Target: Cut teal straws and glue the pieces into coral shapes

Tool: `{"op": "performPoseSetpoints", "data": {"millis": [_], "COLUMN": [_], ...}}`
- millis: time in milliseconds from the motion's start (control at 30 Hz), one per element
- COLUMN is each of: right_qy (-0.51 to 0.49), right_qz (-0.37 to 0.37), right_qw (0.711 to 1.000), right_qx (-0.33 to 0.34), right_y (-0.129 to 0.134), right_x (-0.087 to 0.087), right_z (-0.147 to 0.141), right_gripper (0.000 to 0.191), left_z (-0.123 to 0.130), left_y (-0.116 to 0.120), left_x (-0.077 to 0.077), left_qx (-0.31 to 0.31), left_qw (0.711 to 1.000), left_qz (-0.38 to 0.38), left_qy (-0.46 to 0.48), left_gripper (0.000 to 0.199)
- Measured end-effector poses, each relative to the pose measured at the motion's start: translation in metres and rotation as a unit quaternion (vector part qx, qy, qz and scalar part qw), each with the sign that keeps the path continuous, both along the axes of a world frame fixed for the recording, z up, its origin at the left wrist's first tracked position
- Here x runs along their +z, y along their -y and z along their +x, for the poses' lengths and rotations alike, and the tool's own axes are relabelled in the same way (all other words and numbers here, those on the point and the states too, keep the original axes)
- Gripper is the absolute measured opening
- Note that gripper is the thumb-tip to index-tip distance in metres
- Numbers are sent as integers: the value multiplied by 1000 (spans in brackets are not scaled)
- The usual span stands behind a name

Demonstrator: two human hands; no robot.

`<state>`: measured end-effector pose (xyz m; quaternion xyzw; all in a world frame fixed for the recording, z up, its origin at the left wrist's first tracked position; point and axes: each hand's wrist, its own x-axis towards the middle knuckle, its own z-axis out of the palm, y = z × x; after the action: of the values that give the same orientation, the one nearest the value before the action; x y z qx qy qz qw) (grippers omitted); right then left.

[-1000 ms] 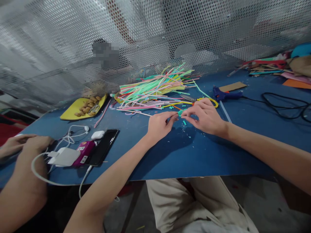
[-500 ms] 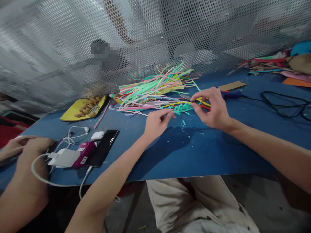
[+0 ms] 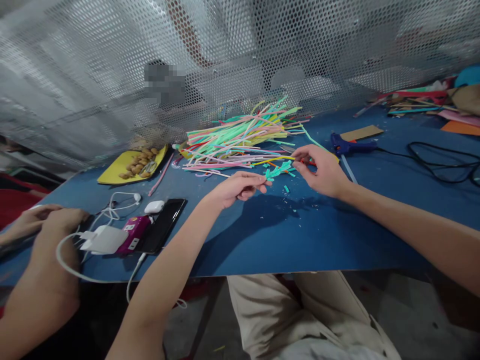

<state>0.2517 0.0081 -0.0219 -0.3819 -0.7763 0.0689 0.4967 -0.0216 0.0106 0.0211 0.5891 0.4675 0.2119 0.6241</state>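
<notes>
A small teal piece made of fuzzy sticks (image 3: pixel 278 171) is pinched at its left end by my left hand (image 3: pixel 243 188). My right hand (image 3: pixel 318 170) is closed at the piece's right side, its thumb and fingertips close together; whatever they hold is too small to make out. Behind both hands lies a heap of coloured fuzzy sticks (image 3: pixel 240 134), pink, green and yellow. Scissors with red-orange handles are partly hidden by my right hand. A short teal scrap (image 3: pixel 287 189) rests on the blue table (image 3: pixel 315 235) below the piece.
A blue glue gun (image 3: pixel 350 145) with a black cord lies right, beside cardboard (image 3: pixel 362 132). At left are a yellow plate of brown lumps (image 3: pixel 108 172), a phone (image 3: pixel 165 225), a purple box (image 3: pixel 137 230), a white charger (image 3: pixel 107 240) and another person's hands (image 3: pixel 56 220). Metal mesh stands behind.
My left hand has turned flatter, with the teal piece now tilted. My right hand has shifted slightly lower, uncovering more of the glue gun. The view has moved a little.
</notes>
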Motion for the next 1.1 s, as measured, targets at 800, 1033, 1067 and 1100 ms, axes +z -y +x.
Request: {"op": "performPoseSetpoints", "data": {"millis": [800,1033,1067,1100], "right_qy": [65,27,27,29], "right_qz": [55,55,49,44], "right_qw": [995,998,998,999], "right_qx": [-46,-14,-11,-10], "right_y": [23,25,26,26], "right_x": [14,13,14,14], "right_z": [-17,-19,-19,-19], "right_gripper": [17,16,15,15], "left_z": [32,31,31,31], "left_y": [26,27,28,29], "left_x": [-26,-26,-25,-24], "left_qx": [124,116,113,110], "left_qw": [678,697,708,717], "left_qz": [659,644,629,616], "left_qy": [-301,-293,-300,-306], "left_gripper": [25,27,28,29]}}
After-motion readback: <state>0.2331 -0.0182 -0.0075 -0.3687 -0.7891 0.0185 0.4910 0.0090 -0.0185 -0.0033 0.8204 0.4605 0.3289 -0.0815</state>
